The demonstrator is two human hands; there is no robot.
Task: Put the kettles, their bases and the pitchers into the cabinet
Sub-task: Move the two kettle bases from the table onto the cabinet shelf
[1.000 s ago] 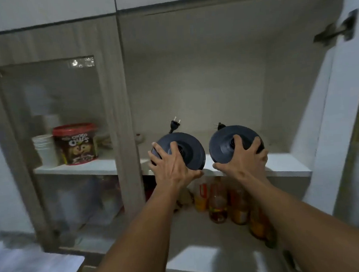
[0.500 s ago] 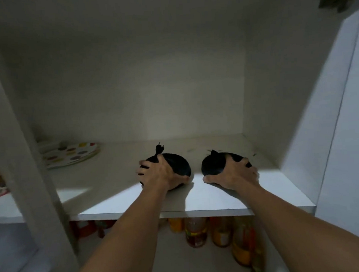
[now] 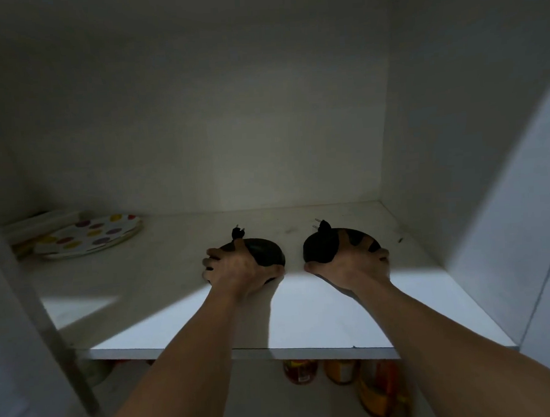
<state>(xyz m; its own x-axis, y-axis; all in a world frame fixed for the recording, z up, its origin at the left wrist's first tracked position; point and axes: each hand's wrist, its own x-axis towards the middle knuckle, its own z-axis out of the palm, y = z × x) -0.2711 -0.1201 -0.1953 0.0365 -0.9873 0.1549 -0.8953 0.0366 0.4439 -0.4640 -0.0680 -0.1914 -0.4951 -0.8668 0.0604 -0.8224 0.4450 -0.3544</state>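
left hand (image 3: 235, 267) is gripping one base (image 3: 265, 255), right hand (image 3: 353, 264) the other base (image 3: 320, 249), fingers (image 3: 344, 239) curling over both on the shelf (image 3: 320, 314), plugs beyond the fingertips

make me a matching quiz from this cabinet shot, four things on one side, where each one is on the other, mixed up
Things:
1. left kettle base
2. right kettle base
3. polka-dot plate
4. jars

Places:
A. below the shelf
B. far left of the shelf, at the back
C. under the right hand
D. under the left hand

Pairs: 1-D, 2-C, 3-B, 4-A
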